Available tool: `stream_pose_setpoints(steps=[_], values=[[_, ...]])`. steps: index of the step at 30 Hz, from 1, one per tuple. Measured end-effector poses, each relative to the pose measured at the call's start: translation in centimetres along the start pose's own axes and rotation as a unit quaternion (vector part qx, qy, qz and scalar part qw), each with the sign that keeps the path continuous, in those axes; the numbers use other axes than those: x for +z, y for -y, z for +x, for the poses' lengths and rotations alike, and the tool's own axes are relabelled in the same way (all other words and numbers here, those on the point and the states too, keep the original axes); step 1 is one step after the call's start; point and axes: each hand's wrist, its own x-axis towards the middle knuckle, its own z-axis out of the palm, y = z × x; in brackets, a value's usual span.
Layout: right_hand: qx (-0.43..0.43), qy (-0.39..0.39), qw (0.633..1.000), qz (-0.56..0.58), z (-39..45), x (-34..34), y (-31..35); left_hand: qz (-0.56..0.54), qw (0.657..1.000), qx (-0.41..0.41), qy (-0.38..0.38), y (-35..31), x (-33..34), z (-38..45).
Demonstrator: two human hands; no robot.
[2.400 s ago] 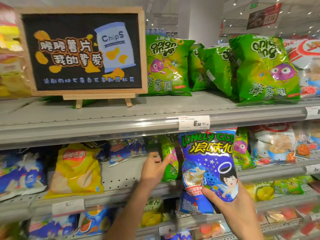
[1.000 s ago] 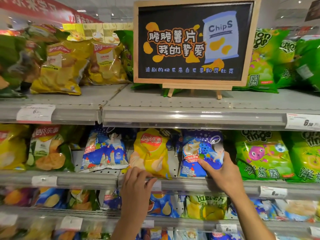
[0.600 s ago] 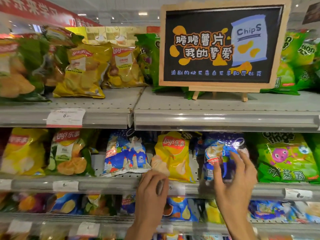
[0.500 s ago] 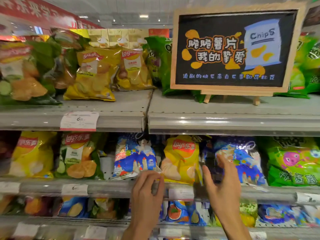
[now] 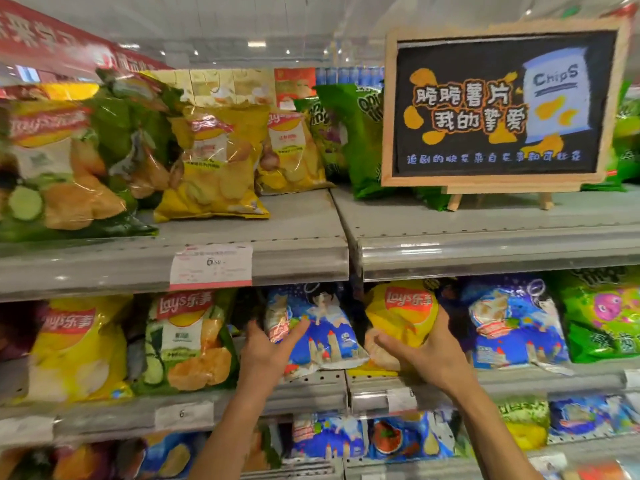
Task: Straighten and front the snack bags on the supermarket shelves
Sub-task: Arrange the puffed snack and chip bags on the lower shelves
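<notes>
Head view shows your right hand (image 5: 427, 355) off the blue Lonely God bag (image 5: 512, 323), which half a second ago it was still setting in place; that bag now stands by itself on the middle shelf (image 5: 311, 393), between the green onion ring bag (image 5: 602, 317) and the yellow Lay's bag (image 5: 401, 317). Your right fingers and thumb now curl around the lower part of that yellow Lay's bag, near the shelf's front edge. Your left hand (image 5: 268, 353) has come up from the shelf rail and cups the lower left corner of the tilted blue bag (image 5: 322, 327), thumb across its front. So one bag looks fronted, and you're onto the next pair: both lean, and likely need standing up and drawing forward. Higher up, the chalkboard sign (image 5: 498, 105) stands on the top shelf (image 5: 485, 230).
</notes>
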Motion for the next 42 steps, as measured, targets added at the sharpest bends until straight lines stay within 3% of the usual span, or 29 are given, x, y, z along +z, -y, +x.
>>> stream_pose_setpoints(steps=[2,5,10,17,26,38,42], values=[[0.003,0.005,1.0,-0.005,0.1,0.2,0.3,-0.072,0.996,-0.023,0.047,-0.1,0.1,0.8],[0.009,-0.004,1.0,-0.03,0.4,0.4,0.2,-0.08,0.993,-0.027,0.083,-0.1,0.2,0.9],[0.011,-0.028,0.997,-0.065,0.8,0.7,0.4,-0.139,0.986,-0.05,0.078,-0.2,-0.3,0.9],[-0.059,-0.07,0.986,-0.138,-0.2,-1.0,2.1,-0.174,0.982,-0.013,0.072,-0.5,-0.6,-0.6],[-0.054,-0.1,0.992,-0.06,-3.3,-8.0,-1.1,-0.18,0.98,0.056,0.063,-1.4,4.5,-2.2],[-0.022,-0.16,0.987,0.013,-5.8,-13.6,-5.1,-0.139,0.982,0.07,0.103,-2.9,14.1,-3.9],[-0.021,-0.153,0.988,0.021,-5.9,-14.5,-5.5,-0.114,0.988,0.079,0.061,-2.5,15.2,-4.3]])
